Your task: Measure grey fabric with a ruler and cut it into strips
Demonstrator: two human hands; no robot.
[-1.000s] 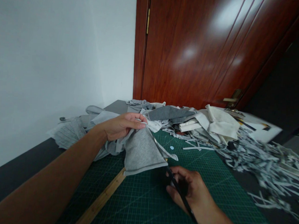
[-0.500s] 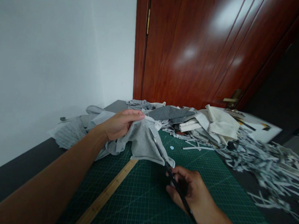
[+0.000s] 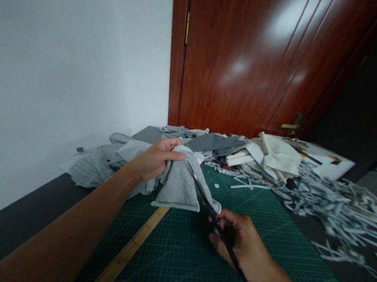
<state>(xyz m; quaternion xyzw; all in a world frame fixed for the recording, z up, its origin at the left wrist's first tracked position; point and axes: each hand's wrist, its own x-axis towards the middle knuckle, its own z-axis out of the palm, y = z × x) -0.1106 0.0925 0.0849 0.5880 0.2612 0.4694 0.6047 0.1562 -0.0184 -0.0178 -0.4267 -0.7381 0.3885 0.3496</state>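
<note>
1. Left hand (image 3: 154, 160) is seen raised above the near-left part of the table, its fingers pinched tight on the top of a grey fabric piece (image 3: 179, 187).
2. Right hand (image 3: 243, 245) is curled around the dark handles of a pair of scissors (image 3: 208, 205), low over the green cutting mat (image 3: 251, 211).
3. Grey fabric piece is held up so that it hangs down in a cone-like drape, its lower hem just above the mat, at the mat's far-left part.
4. Scissor blades are pointed up and away along the right edge of the hanging cloth; whether cloth lies between them cannot be told.
5. A wooden ruler (image 3: 132, 249) is laid slantwise on the mat, beneath the cloth and to the left of the scissors hand.
6. A heap of grey and white cloth (image 3: 254, 155) is piled at the far side of the table, before the brown door (image 3: 249, 64).
7. Cut strips (image 3: 333, 207) are scattered thickly over the right of the table, well apart from both hands.
8. More crumpled grey cloth (image 3: 92, 169) is spread at the left, near the white wall (image 3: 68, 76).
</note>
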